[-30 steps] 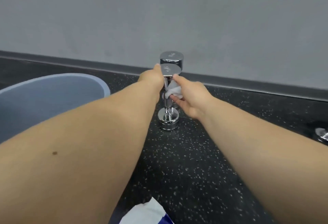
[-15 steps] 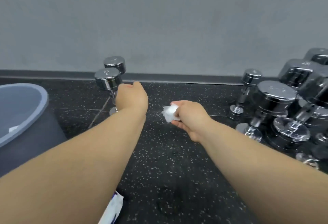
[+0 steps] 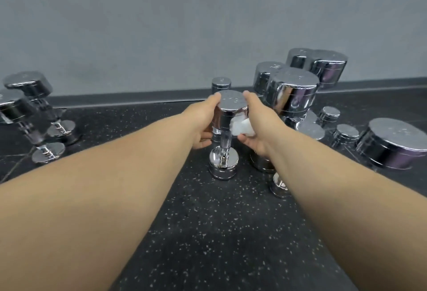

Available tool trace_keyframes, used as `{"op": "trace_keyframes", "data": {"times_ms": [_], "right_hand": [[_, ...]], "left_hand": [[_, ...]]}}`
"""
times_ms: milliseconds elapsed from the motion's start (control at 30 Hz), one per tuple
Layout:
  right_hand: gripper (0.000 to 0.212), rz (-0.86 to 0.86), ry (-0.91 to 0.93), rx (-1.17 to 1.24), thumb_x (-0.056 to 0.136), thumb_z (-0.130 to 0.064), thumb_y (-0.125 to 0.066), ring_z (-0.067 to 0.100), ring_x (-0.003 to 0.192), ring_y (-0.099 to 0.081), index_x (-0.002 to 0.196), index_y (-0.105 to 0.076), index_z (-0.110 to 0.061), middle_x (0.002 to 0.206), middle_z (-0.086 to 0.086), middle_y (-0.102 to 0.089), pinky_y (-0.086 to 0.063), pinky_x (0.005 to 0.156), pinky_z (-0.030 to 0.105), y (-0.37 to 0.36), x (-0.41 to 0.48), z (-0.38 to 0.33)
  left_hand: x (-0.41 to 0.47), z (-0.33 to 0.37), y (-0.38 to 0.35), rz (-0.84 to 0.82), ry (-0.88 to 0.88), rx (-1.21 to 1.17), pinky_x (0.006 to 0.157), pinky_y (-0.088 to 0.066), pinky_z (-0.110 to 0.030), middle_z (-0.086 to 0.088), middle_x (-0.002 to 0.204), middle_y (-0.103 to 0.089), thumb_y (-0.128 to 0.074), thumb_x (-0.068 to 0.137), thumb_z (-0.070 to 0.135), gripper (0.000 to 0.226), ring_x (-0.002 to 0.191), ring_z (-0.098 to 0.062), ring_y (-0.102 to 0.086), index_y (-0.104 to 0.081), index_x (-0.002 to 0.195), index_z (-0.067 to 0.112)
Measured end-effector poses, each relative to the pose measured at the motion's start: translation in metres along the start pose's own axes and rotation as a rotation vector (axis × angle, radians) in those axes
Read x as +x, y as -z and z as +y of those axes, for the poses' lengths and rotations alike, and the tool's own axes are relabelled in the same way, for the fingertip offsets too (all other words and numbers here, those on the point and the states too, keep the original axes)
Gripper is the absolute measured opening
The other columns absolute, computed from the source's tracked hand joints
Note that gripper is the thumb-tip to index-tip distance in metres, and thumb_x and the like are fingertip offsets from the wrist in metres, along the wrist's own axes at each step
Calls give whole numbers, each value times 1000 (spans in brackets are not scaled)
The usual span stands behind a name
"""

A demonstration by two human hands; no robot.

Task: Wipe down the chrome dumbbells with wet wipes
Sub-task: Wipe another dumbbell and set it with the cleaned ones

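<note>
A small chrome dumbbell (image 3: 223,143) stands upright on the black speckled floor at the centre. My left hand (image 3: 200,121) grips the left side of its top head. My right hand (image 3: 256,126) holds a crumpled white wet wipe (image 3: 241,126) against the underside of that head, beside the knurled handle. Its lower head rests on the floor below both hands.
Two upright chrome dumbbells (image 3: 30,115) stand at the left. Several larger chrome dumbbells (image 3: 293,92) crowd the right by the grey wall, with a wide one (image 3: 392,143) at far right. Another small dumbbell (image 3: 221,84) stands just behind. A low one (image 3: 279,185) lies under my right forearm.
My view swung right, away from the grey bin and the two left dumbbells. My left hand let go of the earlier dumbbell; both hands moved onto this one, the wipe now against it.
</note>
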State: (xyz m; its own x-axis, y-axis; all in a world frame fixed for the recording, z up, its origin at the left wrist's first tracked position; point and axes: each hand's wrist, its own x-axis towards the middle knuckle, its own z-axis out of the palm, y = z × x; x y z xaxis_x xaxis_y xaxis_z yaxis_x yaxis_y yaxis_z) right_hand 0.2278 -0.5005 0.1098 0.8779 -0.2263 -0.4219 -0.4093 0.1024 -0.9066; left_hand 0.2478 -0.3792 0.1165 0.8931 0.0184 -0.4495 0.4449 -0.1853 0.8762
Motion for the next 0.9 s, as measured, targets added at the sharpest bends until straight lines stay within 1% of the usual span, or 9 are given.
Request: {"op": "trace_keyframes", "data": {"times_ms": [67, 133, 267, 400, 500, 567, 667, 833, 900], "right_hand": [[50, -52, 24, -151, 87, -68, -52, 13, 55, -52, 88, -60, -19, 77, 0, -59, -35, 42, 23, -2, 17, 3], [54, -111, 35, -170, 81, -69, -58, 11, 48, -54, 97, -64, -18, 74, -1, -62, -36, 40, 19, -3, 24, 9], [81, -176, 5, -48, 54, -78, -65, 19, 70, -63, 107, -71, -16, 101, 4, -69, -47, 59, 27, -8, 26, 22], [99, -156, -17, -111, 49, -84, -65, 31, 83, -65, 113, -71, -8, 105, 17, -73, -56, 82, 45, -18, -10, 37], [74, -121, 17, -215, 64, -77, -67, 21, 71, -58, 95, -64, -9, 78, 4, -61, -47, 73, 34, -31, -52, 54], [57, -125, 79, -335, 74, -70, -65, 14, 65, -52, 82, -61, -13, 65, -2, -54, -41, 63, 26, -42, -86, 68], [52, -211, 111, -454, 76, -66, -66, 15, 56, -50, 64, -58, -16, 41, -6, -49, -42, 64, 24, -55, -122, 78], [71, -261, -48, -379, 58, -71, -72, 20, 64, -56, 92, -67, -9, 68, 5, -63, -44, 67, 31, -79, -168, 82], [64, -339, -126, -252, 64, -66, -72, 15, 53, -50, 96, -68, -10, 71, 4, -63, -42, 54, 25, -83, -179, 84]], "left_hand": [[19, -6, 4, -48, 3, 4, 69, -51, -29, 2, 88, -67, -52, 86, 70, 47, 83, -16, -64, -61, 90, 24], [25, -12, 10, -97, -10, -23, 63, -52, -26, 2, 89, -69, -57, 81, 71, 50, 85, -15, -67, -65, 93, 23], [19, -19, 13, -171, -41, -164, 61, -57, -25, -1, 91, -72, -61, 87, 58, 42, 81, -15, -71, -64, 102, 19], [-12, -39, 17, -92, -109, -320, 78, -57, -31, 5, 67, -70, -57, 93, 42, 24, 79, -16, -69, -64, 90, 20], [-45, -67, 31, -63, -100, -446, 82, -57, -36, 8, 52, -62, -55, 91, 32, 20, 77, -18, -66, -59, 76, 19], [-63, -93, 48, -34, -83, -501, 89, -57, -43, -3, 71, -63, -60, 78, 32, 19, 82, -22, -66, -57, 77, 14], [-94, -123, 73, -32, -63, -538, 90, -57, -46, -17, 104, -66, -61, 62, 35, 38, 99, -27, -66, -59, 95, 16], [-142, -130, 115, 64, -72, -427, 86, -59, -43, -10, 96, -75, -58, 88, 33, 23, 94, -25, -72, -68, 95, 13], [-154, -129, 122, 95, -70, -342, 76, -61, -37, -10, 97, -75, -61, 89, 40, 30, 88, -24, -73, -70, 101, 13]]}}
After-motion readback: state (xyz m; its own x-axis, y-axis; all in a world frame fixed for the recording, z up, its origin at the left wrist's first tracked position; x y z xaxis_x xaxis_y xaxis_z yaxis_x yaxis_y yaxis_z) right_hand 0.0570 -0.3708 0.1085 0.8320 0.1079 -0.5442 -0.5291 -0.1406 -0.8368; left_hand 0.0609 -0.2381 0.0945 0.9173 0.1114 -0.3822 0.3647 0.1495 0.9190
